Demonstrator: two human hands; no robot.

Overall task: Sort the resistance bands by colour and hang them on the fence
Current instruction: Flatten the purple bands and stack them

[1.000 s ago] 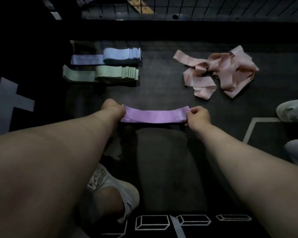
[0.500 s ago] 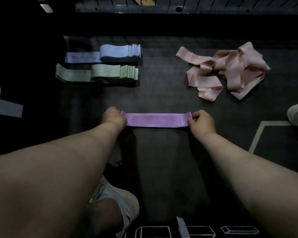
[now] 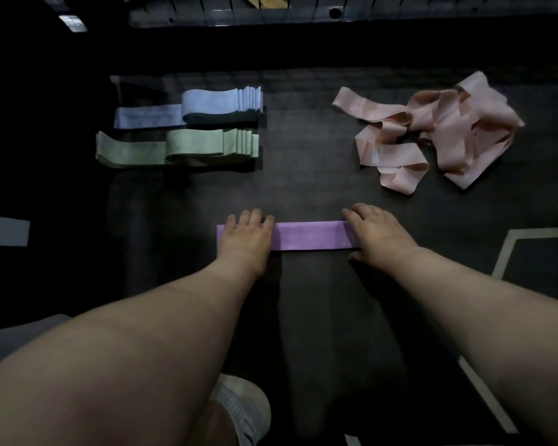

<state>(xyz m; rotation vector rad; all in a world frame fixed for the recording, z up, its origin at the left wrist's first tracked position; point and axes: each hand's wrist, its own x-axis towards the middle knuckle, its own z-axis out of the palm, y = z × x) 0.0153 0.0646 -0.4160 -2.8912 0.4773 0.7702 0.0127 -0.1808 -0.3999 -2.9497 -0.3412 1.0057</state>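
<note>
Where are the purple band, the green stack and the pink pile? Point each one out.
purple band (image 3: 308, 235), head view, on the bare middle stretch between the hands.
green stack (image 3: 195, 146), head view, on the top band's flat face.
pink pile (image 3: 445, 123), head view, on the tangled centre of the heap.
</note>
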